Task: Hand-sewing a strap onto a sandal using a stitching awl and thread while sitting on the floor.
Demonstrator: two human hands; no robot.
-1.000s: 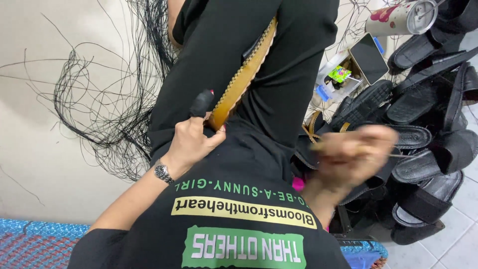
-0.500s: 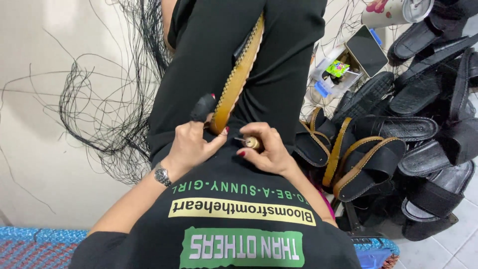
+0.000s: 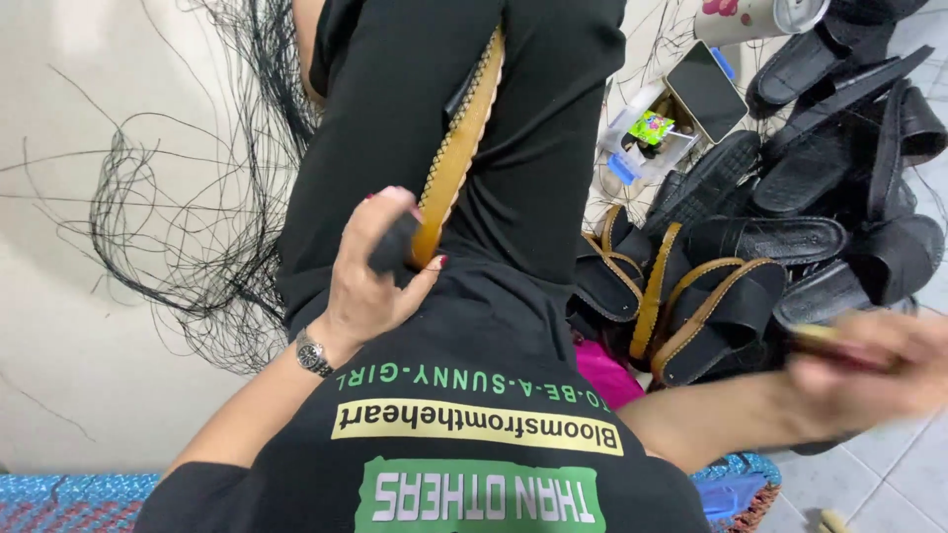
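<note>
1. Black trouser legs [image 3: 395, 128], two, filling the upper centre of the view; a long tan strap runs down between them.
2. Black T-shirt [image 3: 464, 395], lower centre, with a yellow band and a green panel of print; it hides the lap and the lower end of the strap.
3. Heap of black sandals [image 3: 790, 237], right, on the tiled floor [image 3: 889, 474]; several carry tan-edged straps. They lie just beside the right leg, apart from the left hand.
4. Tangle of black thread [image 3: 197, 227], left, spread loose over the pale floor, touching the left trouser leg.
5. Left hand [image 3: 370, 281], centre, wrist bent upward, a silver wristwatch [image 3: 314, 353] on it. Grip closed: thumb and fingers clamped on a small dark piece [image 3: 393, 247] pressed against the lower end of the strap.
6. Right hand [image 3: 869, 355], far right, forearm stretched out across the sandal heap. Heavily blurred; grip appears curled around a slim dark and tan object [image 3: 829, 341], but what that object is cannot be told.
7. Tan strap [image 3: 464, 138], leather-like, with dark stitched, scalloped edges; it slants from the upper centre down to the left hand, lying on the trousers.
8. Smartphone [image 3: 703, 91], dark screen, upper right, propped among small packets beyond the sandals.
9. Printed can [image 3: 760, 15], top right edge, lying on its side.
10. Woven mat [image 3: 69, 498], blue and red, bottom left corner.
</note>
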